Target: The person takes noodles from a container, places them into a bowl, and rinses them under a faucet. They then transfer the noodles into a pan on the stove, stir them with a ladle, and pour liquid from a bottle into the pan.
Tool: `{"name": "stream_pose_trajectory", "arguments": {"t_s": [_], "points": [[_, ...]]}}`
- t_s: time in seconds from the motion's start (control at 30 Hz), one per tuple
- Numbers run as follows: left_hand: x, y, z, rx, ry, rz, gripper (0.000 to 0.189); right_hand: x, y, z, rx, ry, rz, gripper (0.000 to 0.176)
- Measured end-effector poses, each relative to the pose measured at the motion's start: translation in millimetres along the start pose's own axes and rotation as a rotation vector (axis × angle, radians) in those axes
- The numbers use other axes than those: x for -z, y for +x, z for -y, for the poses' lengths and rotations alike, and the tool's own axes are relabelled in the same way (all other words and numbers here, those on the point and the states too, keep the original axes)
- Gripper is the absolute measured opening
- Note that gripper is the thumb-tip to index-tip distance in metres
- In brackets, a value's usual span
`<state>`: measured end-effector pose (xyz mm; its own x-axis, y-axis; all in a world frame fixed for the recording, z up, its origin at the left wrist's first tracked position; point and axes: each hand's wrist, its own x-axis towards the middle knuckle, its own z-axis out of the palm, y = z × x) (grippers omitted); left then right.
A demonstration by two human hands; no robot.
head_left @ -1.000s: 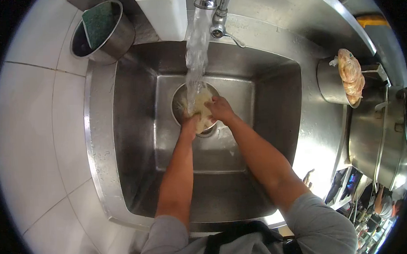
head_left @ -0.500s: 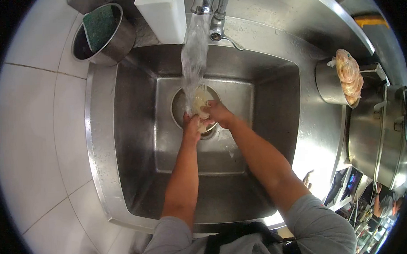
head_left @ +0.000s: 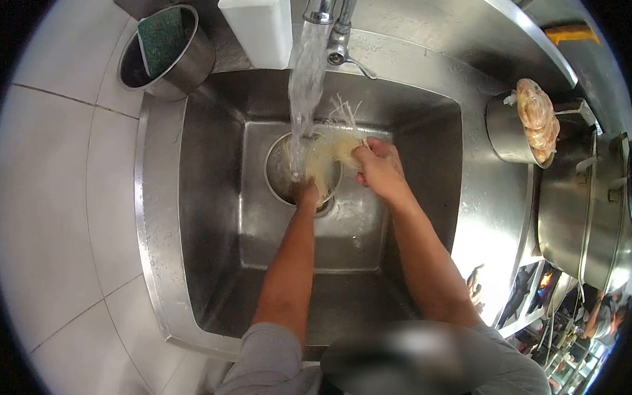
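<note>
Right hand (head_left: 381, 169): up and to the right, outside the bowl's rim; half a second ago it was beside the other hand over the bowl
Right grip: clamped on one end of the pale strands (head_left: 344, 152), thumb and fingers pinched together
Left hand (head_left: 307, 192): low at the near side of the bowl, close to where the water lands; it has stayed there while the other moved off
Left grip: fingers hidden by water and glare, so I cannot tell whether they are together on the strands
Pale strands: stretched from inside the bowl across its right rim to the right hand, where earlier they were bunched between both hands
Loose white ends: thin wisps stick up just above the right hand, not visible half a second ago
Metal bowl (head_left: 268, 173): on the floor of the sink (head_left: 311, 246), beside the drain, much where it was
Faucet water (head_left: 307, 79): running hard into the bowl, left of the lifted end
What the change means: the bundle looks spread out rather than gathered, with the lifted part apparently clear of the stream and the rest still in the bowl's wet area
</note>
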<state>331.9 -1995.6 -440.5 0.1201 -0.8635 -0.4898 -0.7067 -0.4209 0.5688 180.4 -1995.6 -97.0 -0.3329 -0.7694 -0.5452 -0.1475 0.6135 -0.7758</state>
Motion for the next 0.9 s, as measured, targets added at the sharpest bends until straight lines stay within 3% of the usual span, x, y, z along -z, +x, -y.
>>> {"name": "stream_pose_trajectory", "arguments": {"t_s": [0.07, 0.13, 0.17, 0.2, 0.23, 0.3, 0.33, 0.4, 0.43, 0.5, 0.53, 0.6, 0.63, 0.7, 0.83, 0.9], "points": [[40.8, -17.6, -34.5, 0.040, 0.029, 0.092, 0.074, 5.9, -5.3, -5.7, 0.118, 0.202, 0.007, 0.025], [61.5, -35.1, -53.7, 0.081, 0.057, 0.182, 0.082, -3.4, -1.0, -22.4, 0.127, 0.116, 0.037, 0.026], [66.2, -40.3, -56.5, 0.059, 0.115, 0.026, 0.085, -9.2, 6.3, -34.9, 0.134, 0.035, 0.068, 0.028], [71.4, -44.8, -58.9, 0.041, 0.172, -0.133, 0.088, -11.8, 21.7, -52.4, 0.286, -0.089, 0.178, 0.028], [83.6, -56.4, -67.4, 0.041, 0.172, -0.147, 0.088, -12.1, 20.0, -51.6, 0.297, -0.084, 0.184, 0.028], [120.2, -84.9, -96.0, -0.429, -0.187, -0.336, 0.085, -16.7, 17.8, -47.9, 0.263, -0.042, 0.304, 0.025], [132.5, -88.2, -102.1, -0.431, -0.182, -0.349, 0.085, -19.8, 22.8, -53.2, 0.273, -0.037, 0.310, 0.025], [147.1, -89.1, -106.7, -0.645, -0.073, -0.094, 0.072, -25.3, 36.7, -77.3, 0.411, -0.026, 0.386, 0.027], [148.2, -85.0, -103.4, -0.642, -0.072, -0.090, 0.072, -25.4, 38.2, -80.1, 0.406, -0.025, 0.387, 0.027], [151.5, -72.6, -98.3, -0.375, 0.011, 0.138, 0.048, -26.2, 48.9, -80.6, 0.472, -0.173, 0.458, 0.024], [152.4, -71.5, -94.7, -0.370, 0.012, 0.140, 0.048, -28.3, 54.9, -81.1, 0.468, -0.173, 0.461, 0.024], [151.7, -71.1, -86.1, -0.621, -0.175, -0.019, 0.029, -35.5, 63.9, -85.7, 0.366, -0.282, 0.337, 0.024], [150.7, -74.6, -85.0, -0.615, -0.171, -0.011, 0.029, -41.5, 59.0, -87.8, 0.355, -0.278, 0.339, 0.024], [150.8, -78.3, -87.8, -0.410, -0.115, -0.114, 0.024, -52.9, 49.9, -86.7, 0.246, 0.037, 0.170, 0.022], [139.4, -51.6, -60.7, -0.476, -0.275, -0.067, 0.026, -58.3, 55.9, -103.2, 0.042, 0.169, 0.144, 0.024], [147.0, -44.0, -52.9, -0.258, -0.341, -0.003, 0.033, -50.7, 56.0, -105.0, 0.015, 0.298, 0.118, 0.021]]}}
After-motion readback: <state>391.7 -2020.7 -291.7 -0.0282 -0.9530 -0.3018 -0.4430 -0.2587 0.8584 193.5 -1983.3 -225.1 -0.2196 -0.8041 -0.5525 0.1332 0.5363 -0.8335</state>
